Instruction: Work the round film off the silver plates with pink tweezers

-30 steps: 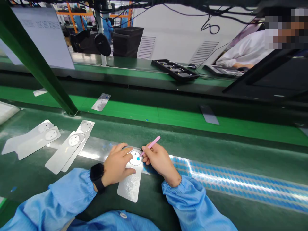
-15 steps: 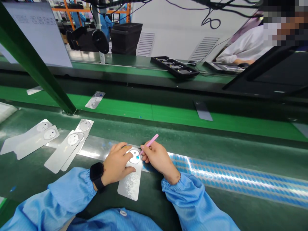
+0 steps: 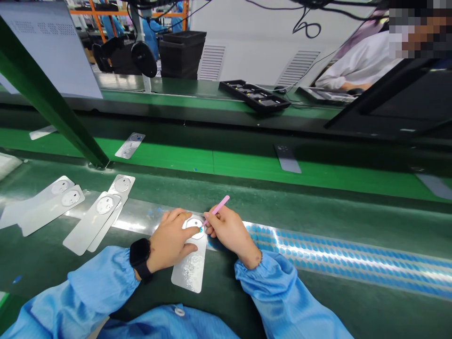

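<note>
A silver phone back cover (image 3: 189, 273) with a round camera ring lies flat on the bench in front of me. My left hand (image 3: 172, 238), a black watch on its wrist, rests over the cover's left edge with fingers spread. Its index fingertip is at a small blue round sticker (image 3: 201, 230) inside the ring, partly covering it. My right hand (image 3: 226, 230) pinches pink tweezers (image 3: 221, 205), their tip down at the sticker. Under the right forearm runs a clear strip with rows of blue round stickers (image 3: 318, 252).
Several more phone back covers (image 3: 90, 226) lie overlapped on the left of the bench. Beyond its edge, a green conveyor belt (image 3: 240, 165) carries spaced covers. A green post (image 3: 70, 113) rises at left. A black tray (image 3: 254, 95) and a person in white are across the belt.
My left index finger has moved onto the blue sticker, which showed fully before. Covers on the belt have moved left. My right hand still holds the tweezers there.
</note>
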A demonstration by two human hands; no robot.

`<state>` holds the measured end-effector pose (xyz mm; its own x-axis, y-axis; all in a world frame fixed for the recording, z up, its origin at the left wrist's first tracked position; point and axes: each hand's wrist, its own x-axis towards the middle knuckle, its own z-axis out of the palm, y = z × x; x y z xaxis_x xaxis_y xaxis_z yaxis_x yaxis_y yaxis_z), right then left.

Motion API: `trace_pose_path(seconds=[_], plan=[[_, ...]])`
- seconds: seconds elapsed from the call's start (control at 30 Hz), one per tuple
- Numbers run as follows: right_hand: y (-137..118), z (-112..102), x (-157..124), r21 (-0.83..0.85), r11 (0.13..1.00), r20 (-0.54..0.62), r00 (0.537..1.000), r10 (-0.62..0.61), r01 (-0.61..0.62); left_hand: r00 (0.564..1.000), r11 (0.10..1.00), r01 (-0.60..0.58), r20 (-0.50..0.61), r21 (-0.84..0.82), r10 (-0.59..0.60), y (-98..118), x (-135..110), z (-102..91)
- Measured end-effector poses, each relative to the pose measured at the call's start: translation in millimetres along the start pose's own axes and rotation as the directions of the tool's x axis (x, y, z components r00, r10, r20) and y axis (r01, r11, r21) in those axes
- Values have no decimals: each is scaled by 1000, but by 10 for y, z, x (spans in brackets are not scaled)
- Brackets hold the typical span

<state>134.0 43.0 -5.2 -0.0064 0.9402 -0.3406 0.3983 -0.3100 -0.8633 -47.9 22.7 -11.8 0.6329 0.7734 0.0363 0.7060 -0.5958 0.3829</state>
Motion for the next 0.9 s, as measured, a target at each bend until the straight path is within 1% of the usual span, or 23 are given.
trace_pose_path(seconds=[0.1,0.17,0.2,0.27,0.33,0.4,0.6,0.67,0.77,0.83,0.9], plan=[[-6,2,-4,0,1000,-1,1000,-4,4,999,998,19,36,64,-21,54,2,-47],[-3,-5,6,32,999,5,1000,-1,0,998,994,39,49,105,-44,89,3,-71],[1,-13,17,74,997,9,1000,7,-8,997,991,46,51,122,-52,104,4,-80],[15,-36,44,217,975,19,999,41,-44,997,988,56,51,146,-64,124,8,-91],[29,-63,72,377,921,38,995,90,-98,996,986,62,60,156,-72,135,15,-95],[35,-80,90,477,869,54,991,119,-131,993,985,71,78,154,-84,138,27,-94],[22,-76,99,560,817,81,990,112,-139,980,985,120,141,122,-137,144,111,-90],[14,-89,104,602,785,91,989,116,-147,974,984,133,166,121,-152,150,165,-108],[8,-137,117,700,700,93,990,110,-143,954,977,184,221,108,-204,140,274,-178],[14,-175,128,760,635,97,990,104,-141,939,970,233,244,65,-242,98,378,-266],[31,-206,140,802,579,108,989,99,-145,952,974,227,210,10,-224,11,531,-401]])
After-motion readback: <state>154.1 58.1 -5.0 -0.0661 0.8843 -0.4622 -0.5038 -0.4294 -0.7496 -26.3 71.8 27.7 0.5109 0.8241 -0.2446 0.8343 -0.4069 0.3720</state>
